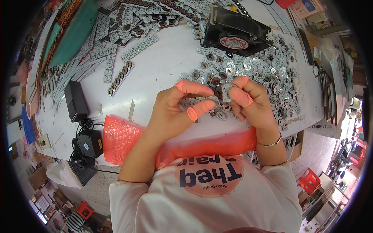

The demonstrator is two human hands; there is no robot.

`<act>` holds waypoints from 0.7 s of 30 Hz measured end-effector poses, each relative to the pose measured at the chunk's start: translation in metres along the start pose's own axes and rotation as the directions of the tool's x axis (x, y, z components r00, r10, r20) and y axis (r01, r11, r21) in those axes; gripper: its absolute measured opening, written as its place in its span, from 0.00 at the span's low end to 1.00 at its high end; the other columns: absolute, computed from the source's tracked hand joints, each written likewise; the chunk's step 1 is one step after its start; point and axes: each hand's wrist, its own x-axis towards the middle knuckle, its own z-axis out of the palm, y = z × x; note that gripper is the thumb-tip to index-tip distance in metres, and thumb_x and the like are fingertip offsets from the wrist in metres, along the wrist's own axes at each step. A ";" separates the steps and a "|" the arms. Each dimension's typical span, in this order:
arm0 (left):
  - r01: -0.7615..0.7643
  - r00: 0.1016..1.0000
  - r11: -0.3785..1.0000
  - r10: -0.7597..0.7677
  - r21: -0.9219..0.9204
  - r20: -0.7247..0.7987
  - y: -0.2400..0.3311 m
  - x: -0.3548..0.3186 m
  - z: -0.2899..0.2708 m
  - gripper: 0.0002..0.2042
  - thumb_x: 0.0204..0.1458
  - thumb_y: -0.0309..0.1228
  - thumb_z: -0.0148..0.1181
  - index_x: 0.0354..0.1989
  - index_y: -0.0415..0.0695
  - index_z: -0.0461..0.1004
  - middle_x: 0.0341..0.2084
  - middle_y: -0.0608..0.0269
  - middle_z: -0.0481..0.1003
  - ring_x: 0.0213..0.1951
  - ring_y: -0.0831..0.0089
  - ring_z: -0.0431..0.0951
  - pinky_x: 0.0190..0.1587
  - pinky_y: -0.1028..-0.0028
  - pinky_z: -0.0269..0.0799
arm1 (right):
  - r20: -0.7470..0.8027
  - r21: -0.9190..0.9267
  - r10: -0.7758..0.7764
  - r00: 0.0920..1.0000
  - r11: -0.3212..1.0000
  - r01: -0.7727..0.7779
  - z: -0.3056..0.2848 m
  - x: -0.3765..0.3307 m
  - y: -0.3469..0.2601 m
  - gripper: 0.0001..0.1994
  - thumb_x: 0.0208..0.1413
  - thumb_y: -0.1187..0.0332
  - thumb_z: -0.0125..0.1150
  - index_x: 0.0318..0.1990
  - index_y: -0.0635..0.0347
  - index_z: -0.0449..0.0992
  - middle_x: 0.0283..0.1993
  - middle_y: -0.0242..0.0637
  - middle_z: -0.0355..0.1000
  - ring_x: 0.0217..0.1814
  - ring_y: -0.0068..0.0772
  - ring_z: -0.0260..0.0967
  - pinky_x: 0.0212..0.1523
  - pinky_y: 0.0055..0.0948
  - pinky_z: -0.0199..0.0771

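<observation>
My right hand (251,100), with orange finger cots on thumb and forefinger, pinches a small silvery-grey board piece (226,93) over the near edge of a wide pile. To its left, my left hand (176,101) wears the same cots. Its thumb and forefinger are apart, their tips close to the board piece, and nothing shows between them. The pile of small board pieces (272,73) carries round dark and shiny metal parts and spreads behind and right of my hands. A few pieces lie partly hidden under my left fingers.
A black square fan (235,33) stands on the pile's far side. Uncut board strips (140,47) are heaped at the back, with one short strip (119,79) nearer. Black power adapters (89,143) and cables lie left. Red bubble wrap (120,138) covers the table's front edge.
</observation>
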 end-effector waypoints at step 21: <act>-0.431 0.875 0.749 0.483 0.502 0.031 -0.007 0.006 0.004 0.10 0.43 0.17 0.64 0.35 0.38 0.75 0.30 0.57 0.77 0.34 0.69 0.78 0.38 0.75 0.72 | -0.127 -0.087 -0.078 0.989 0.994 0.067 0.014 0.000 0.004 0.09 0.59 0.68 0.55 0.28 0.61 0.69 0.13 0.24 0.61 0.11 0.11 0.54 0.12 0.14 0.52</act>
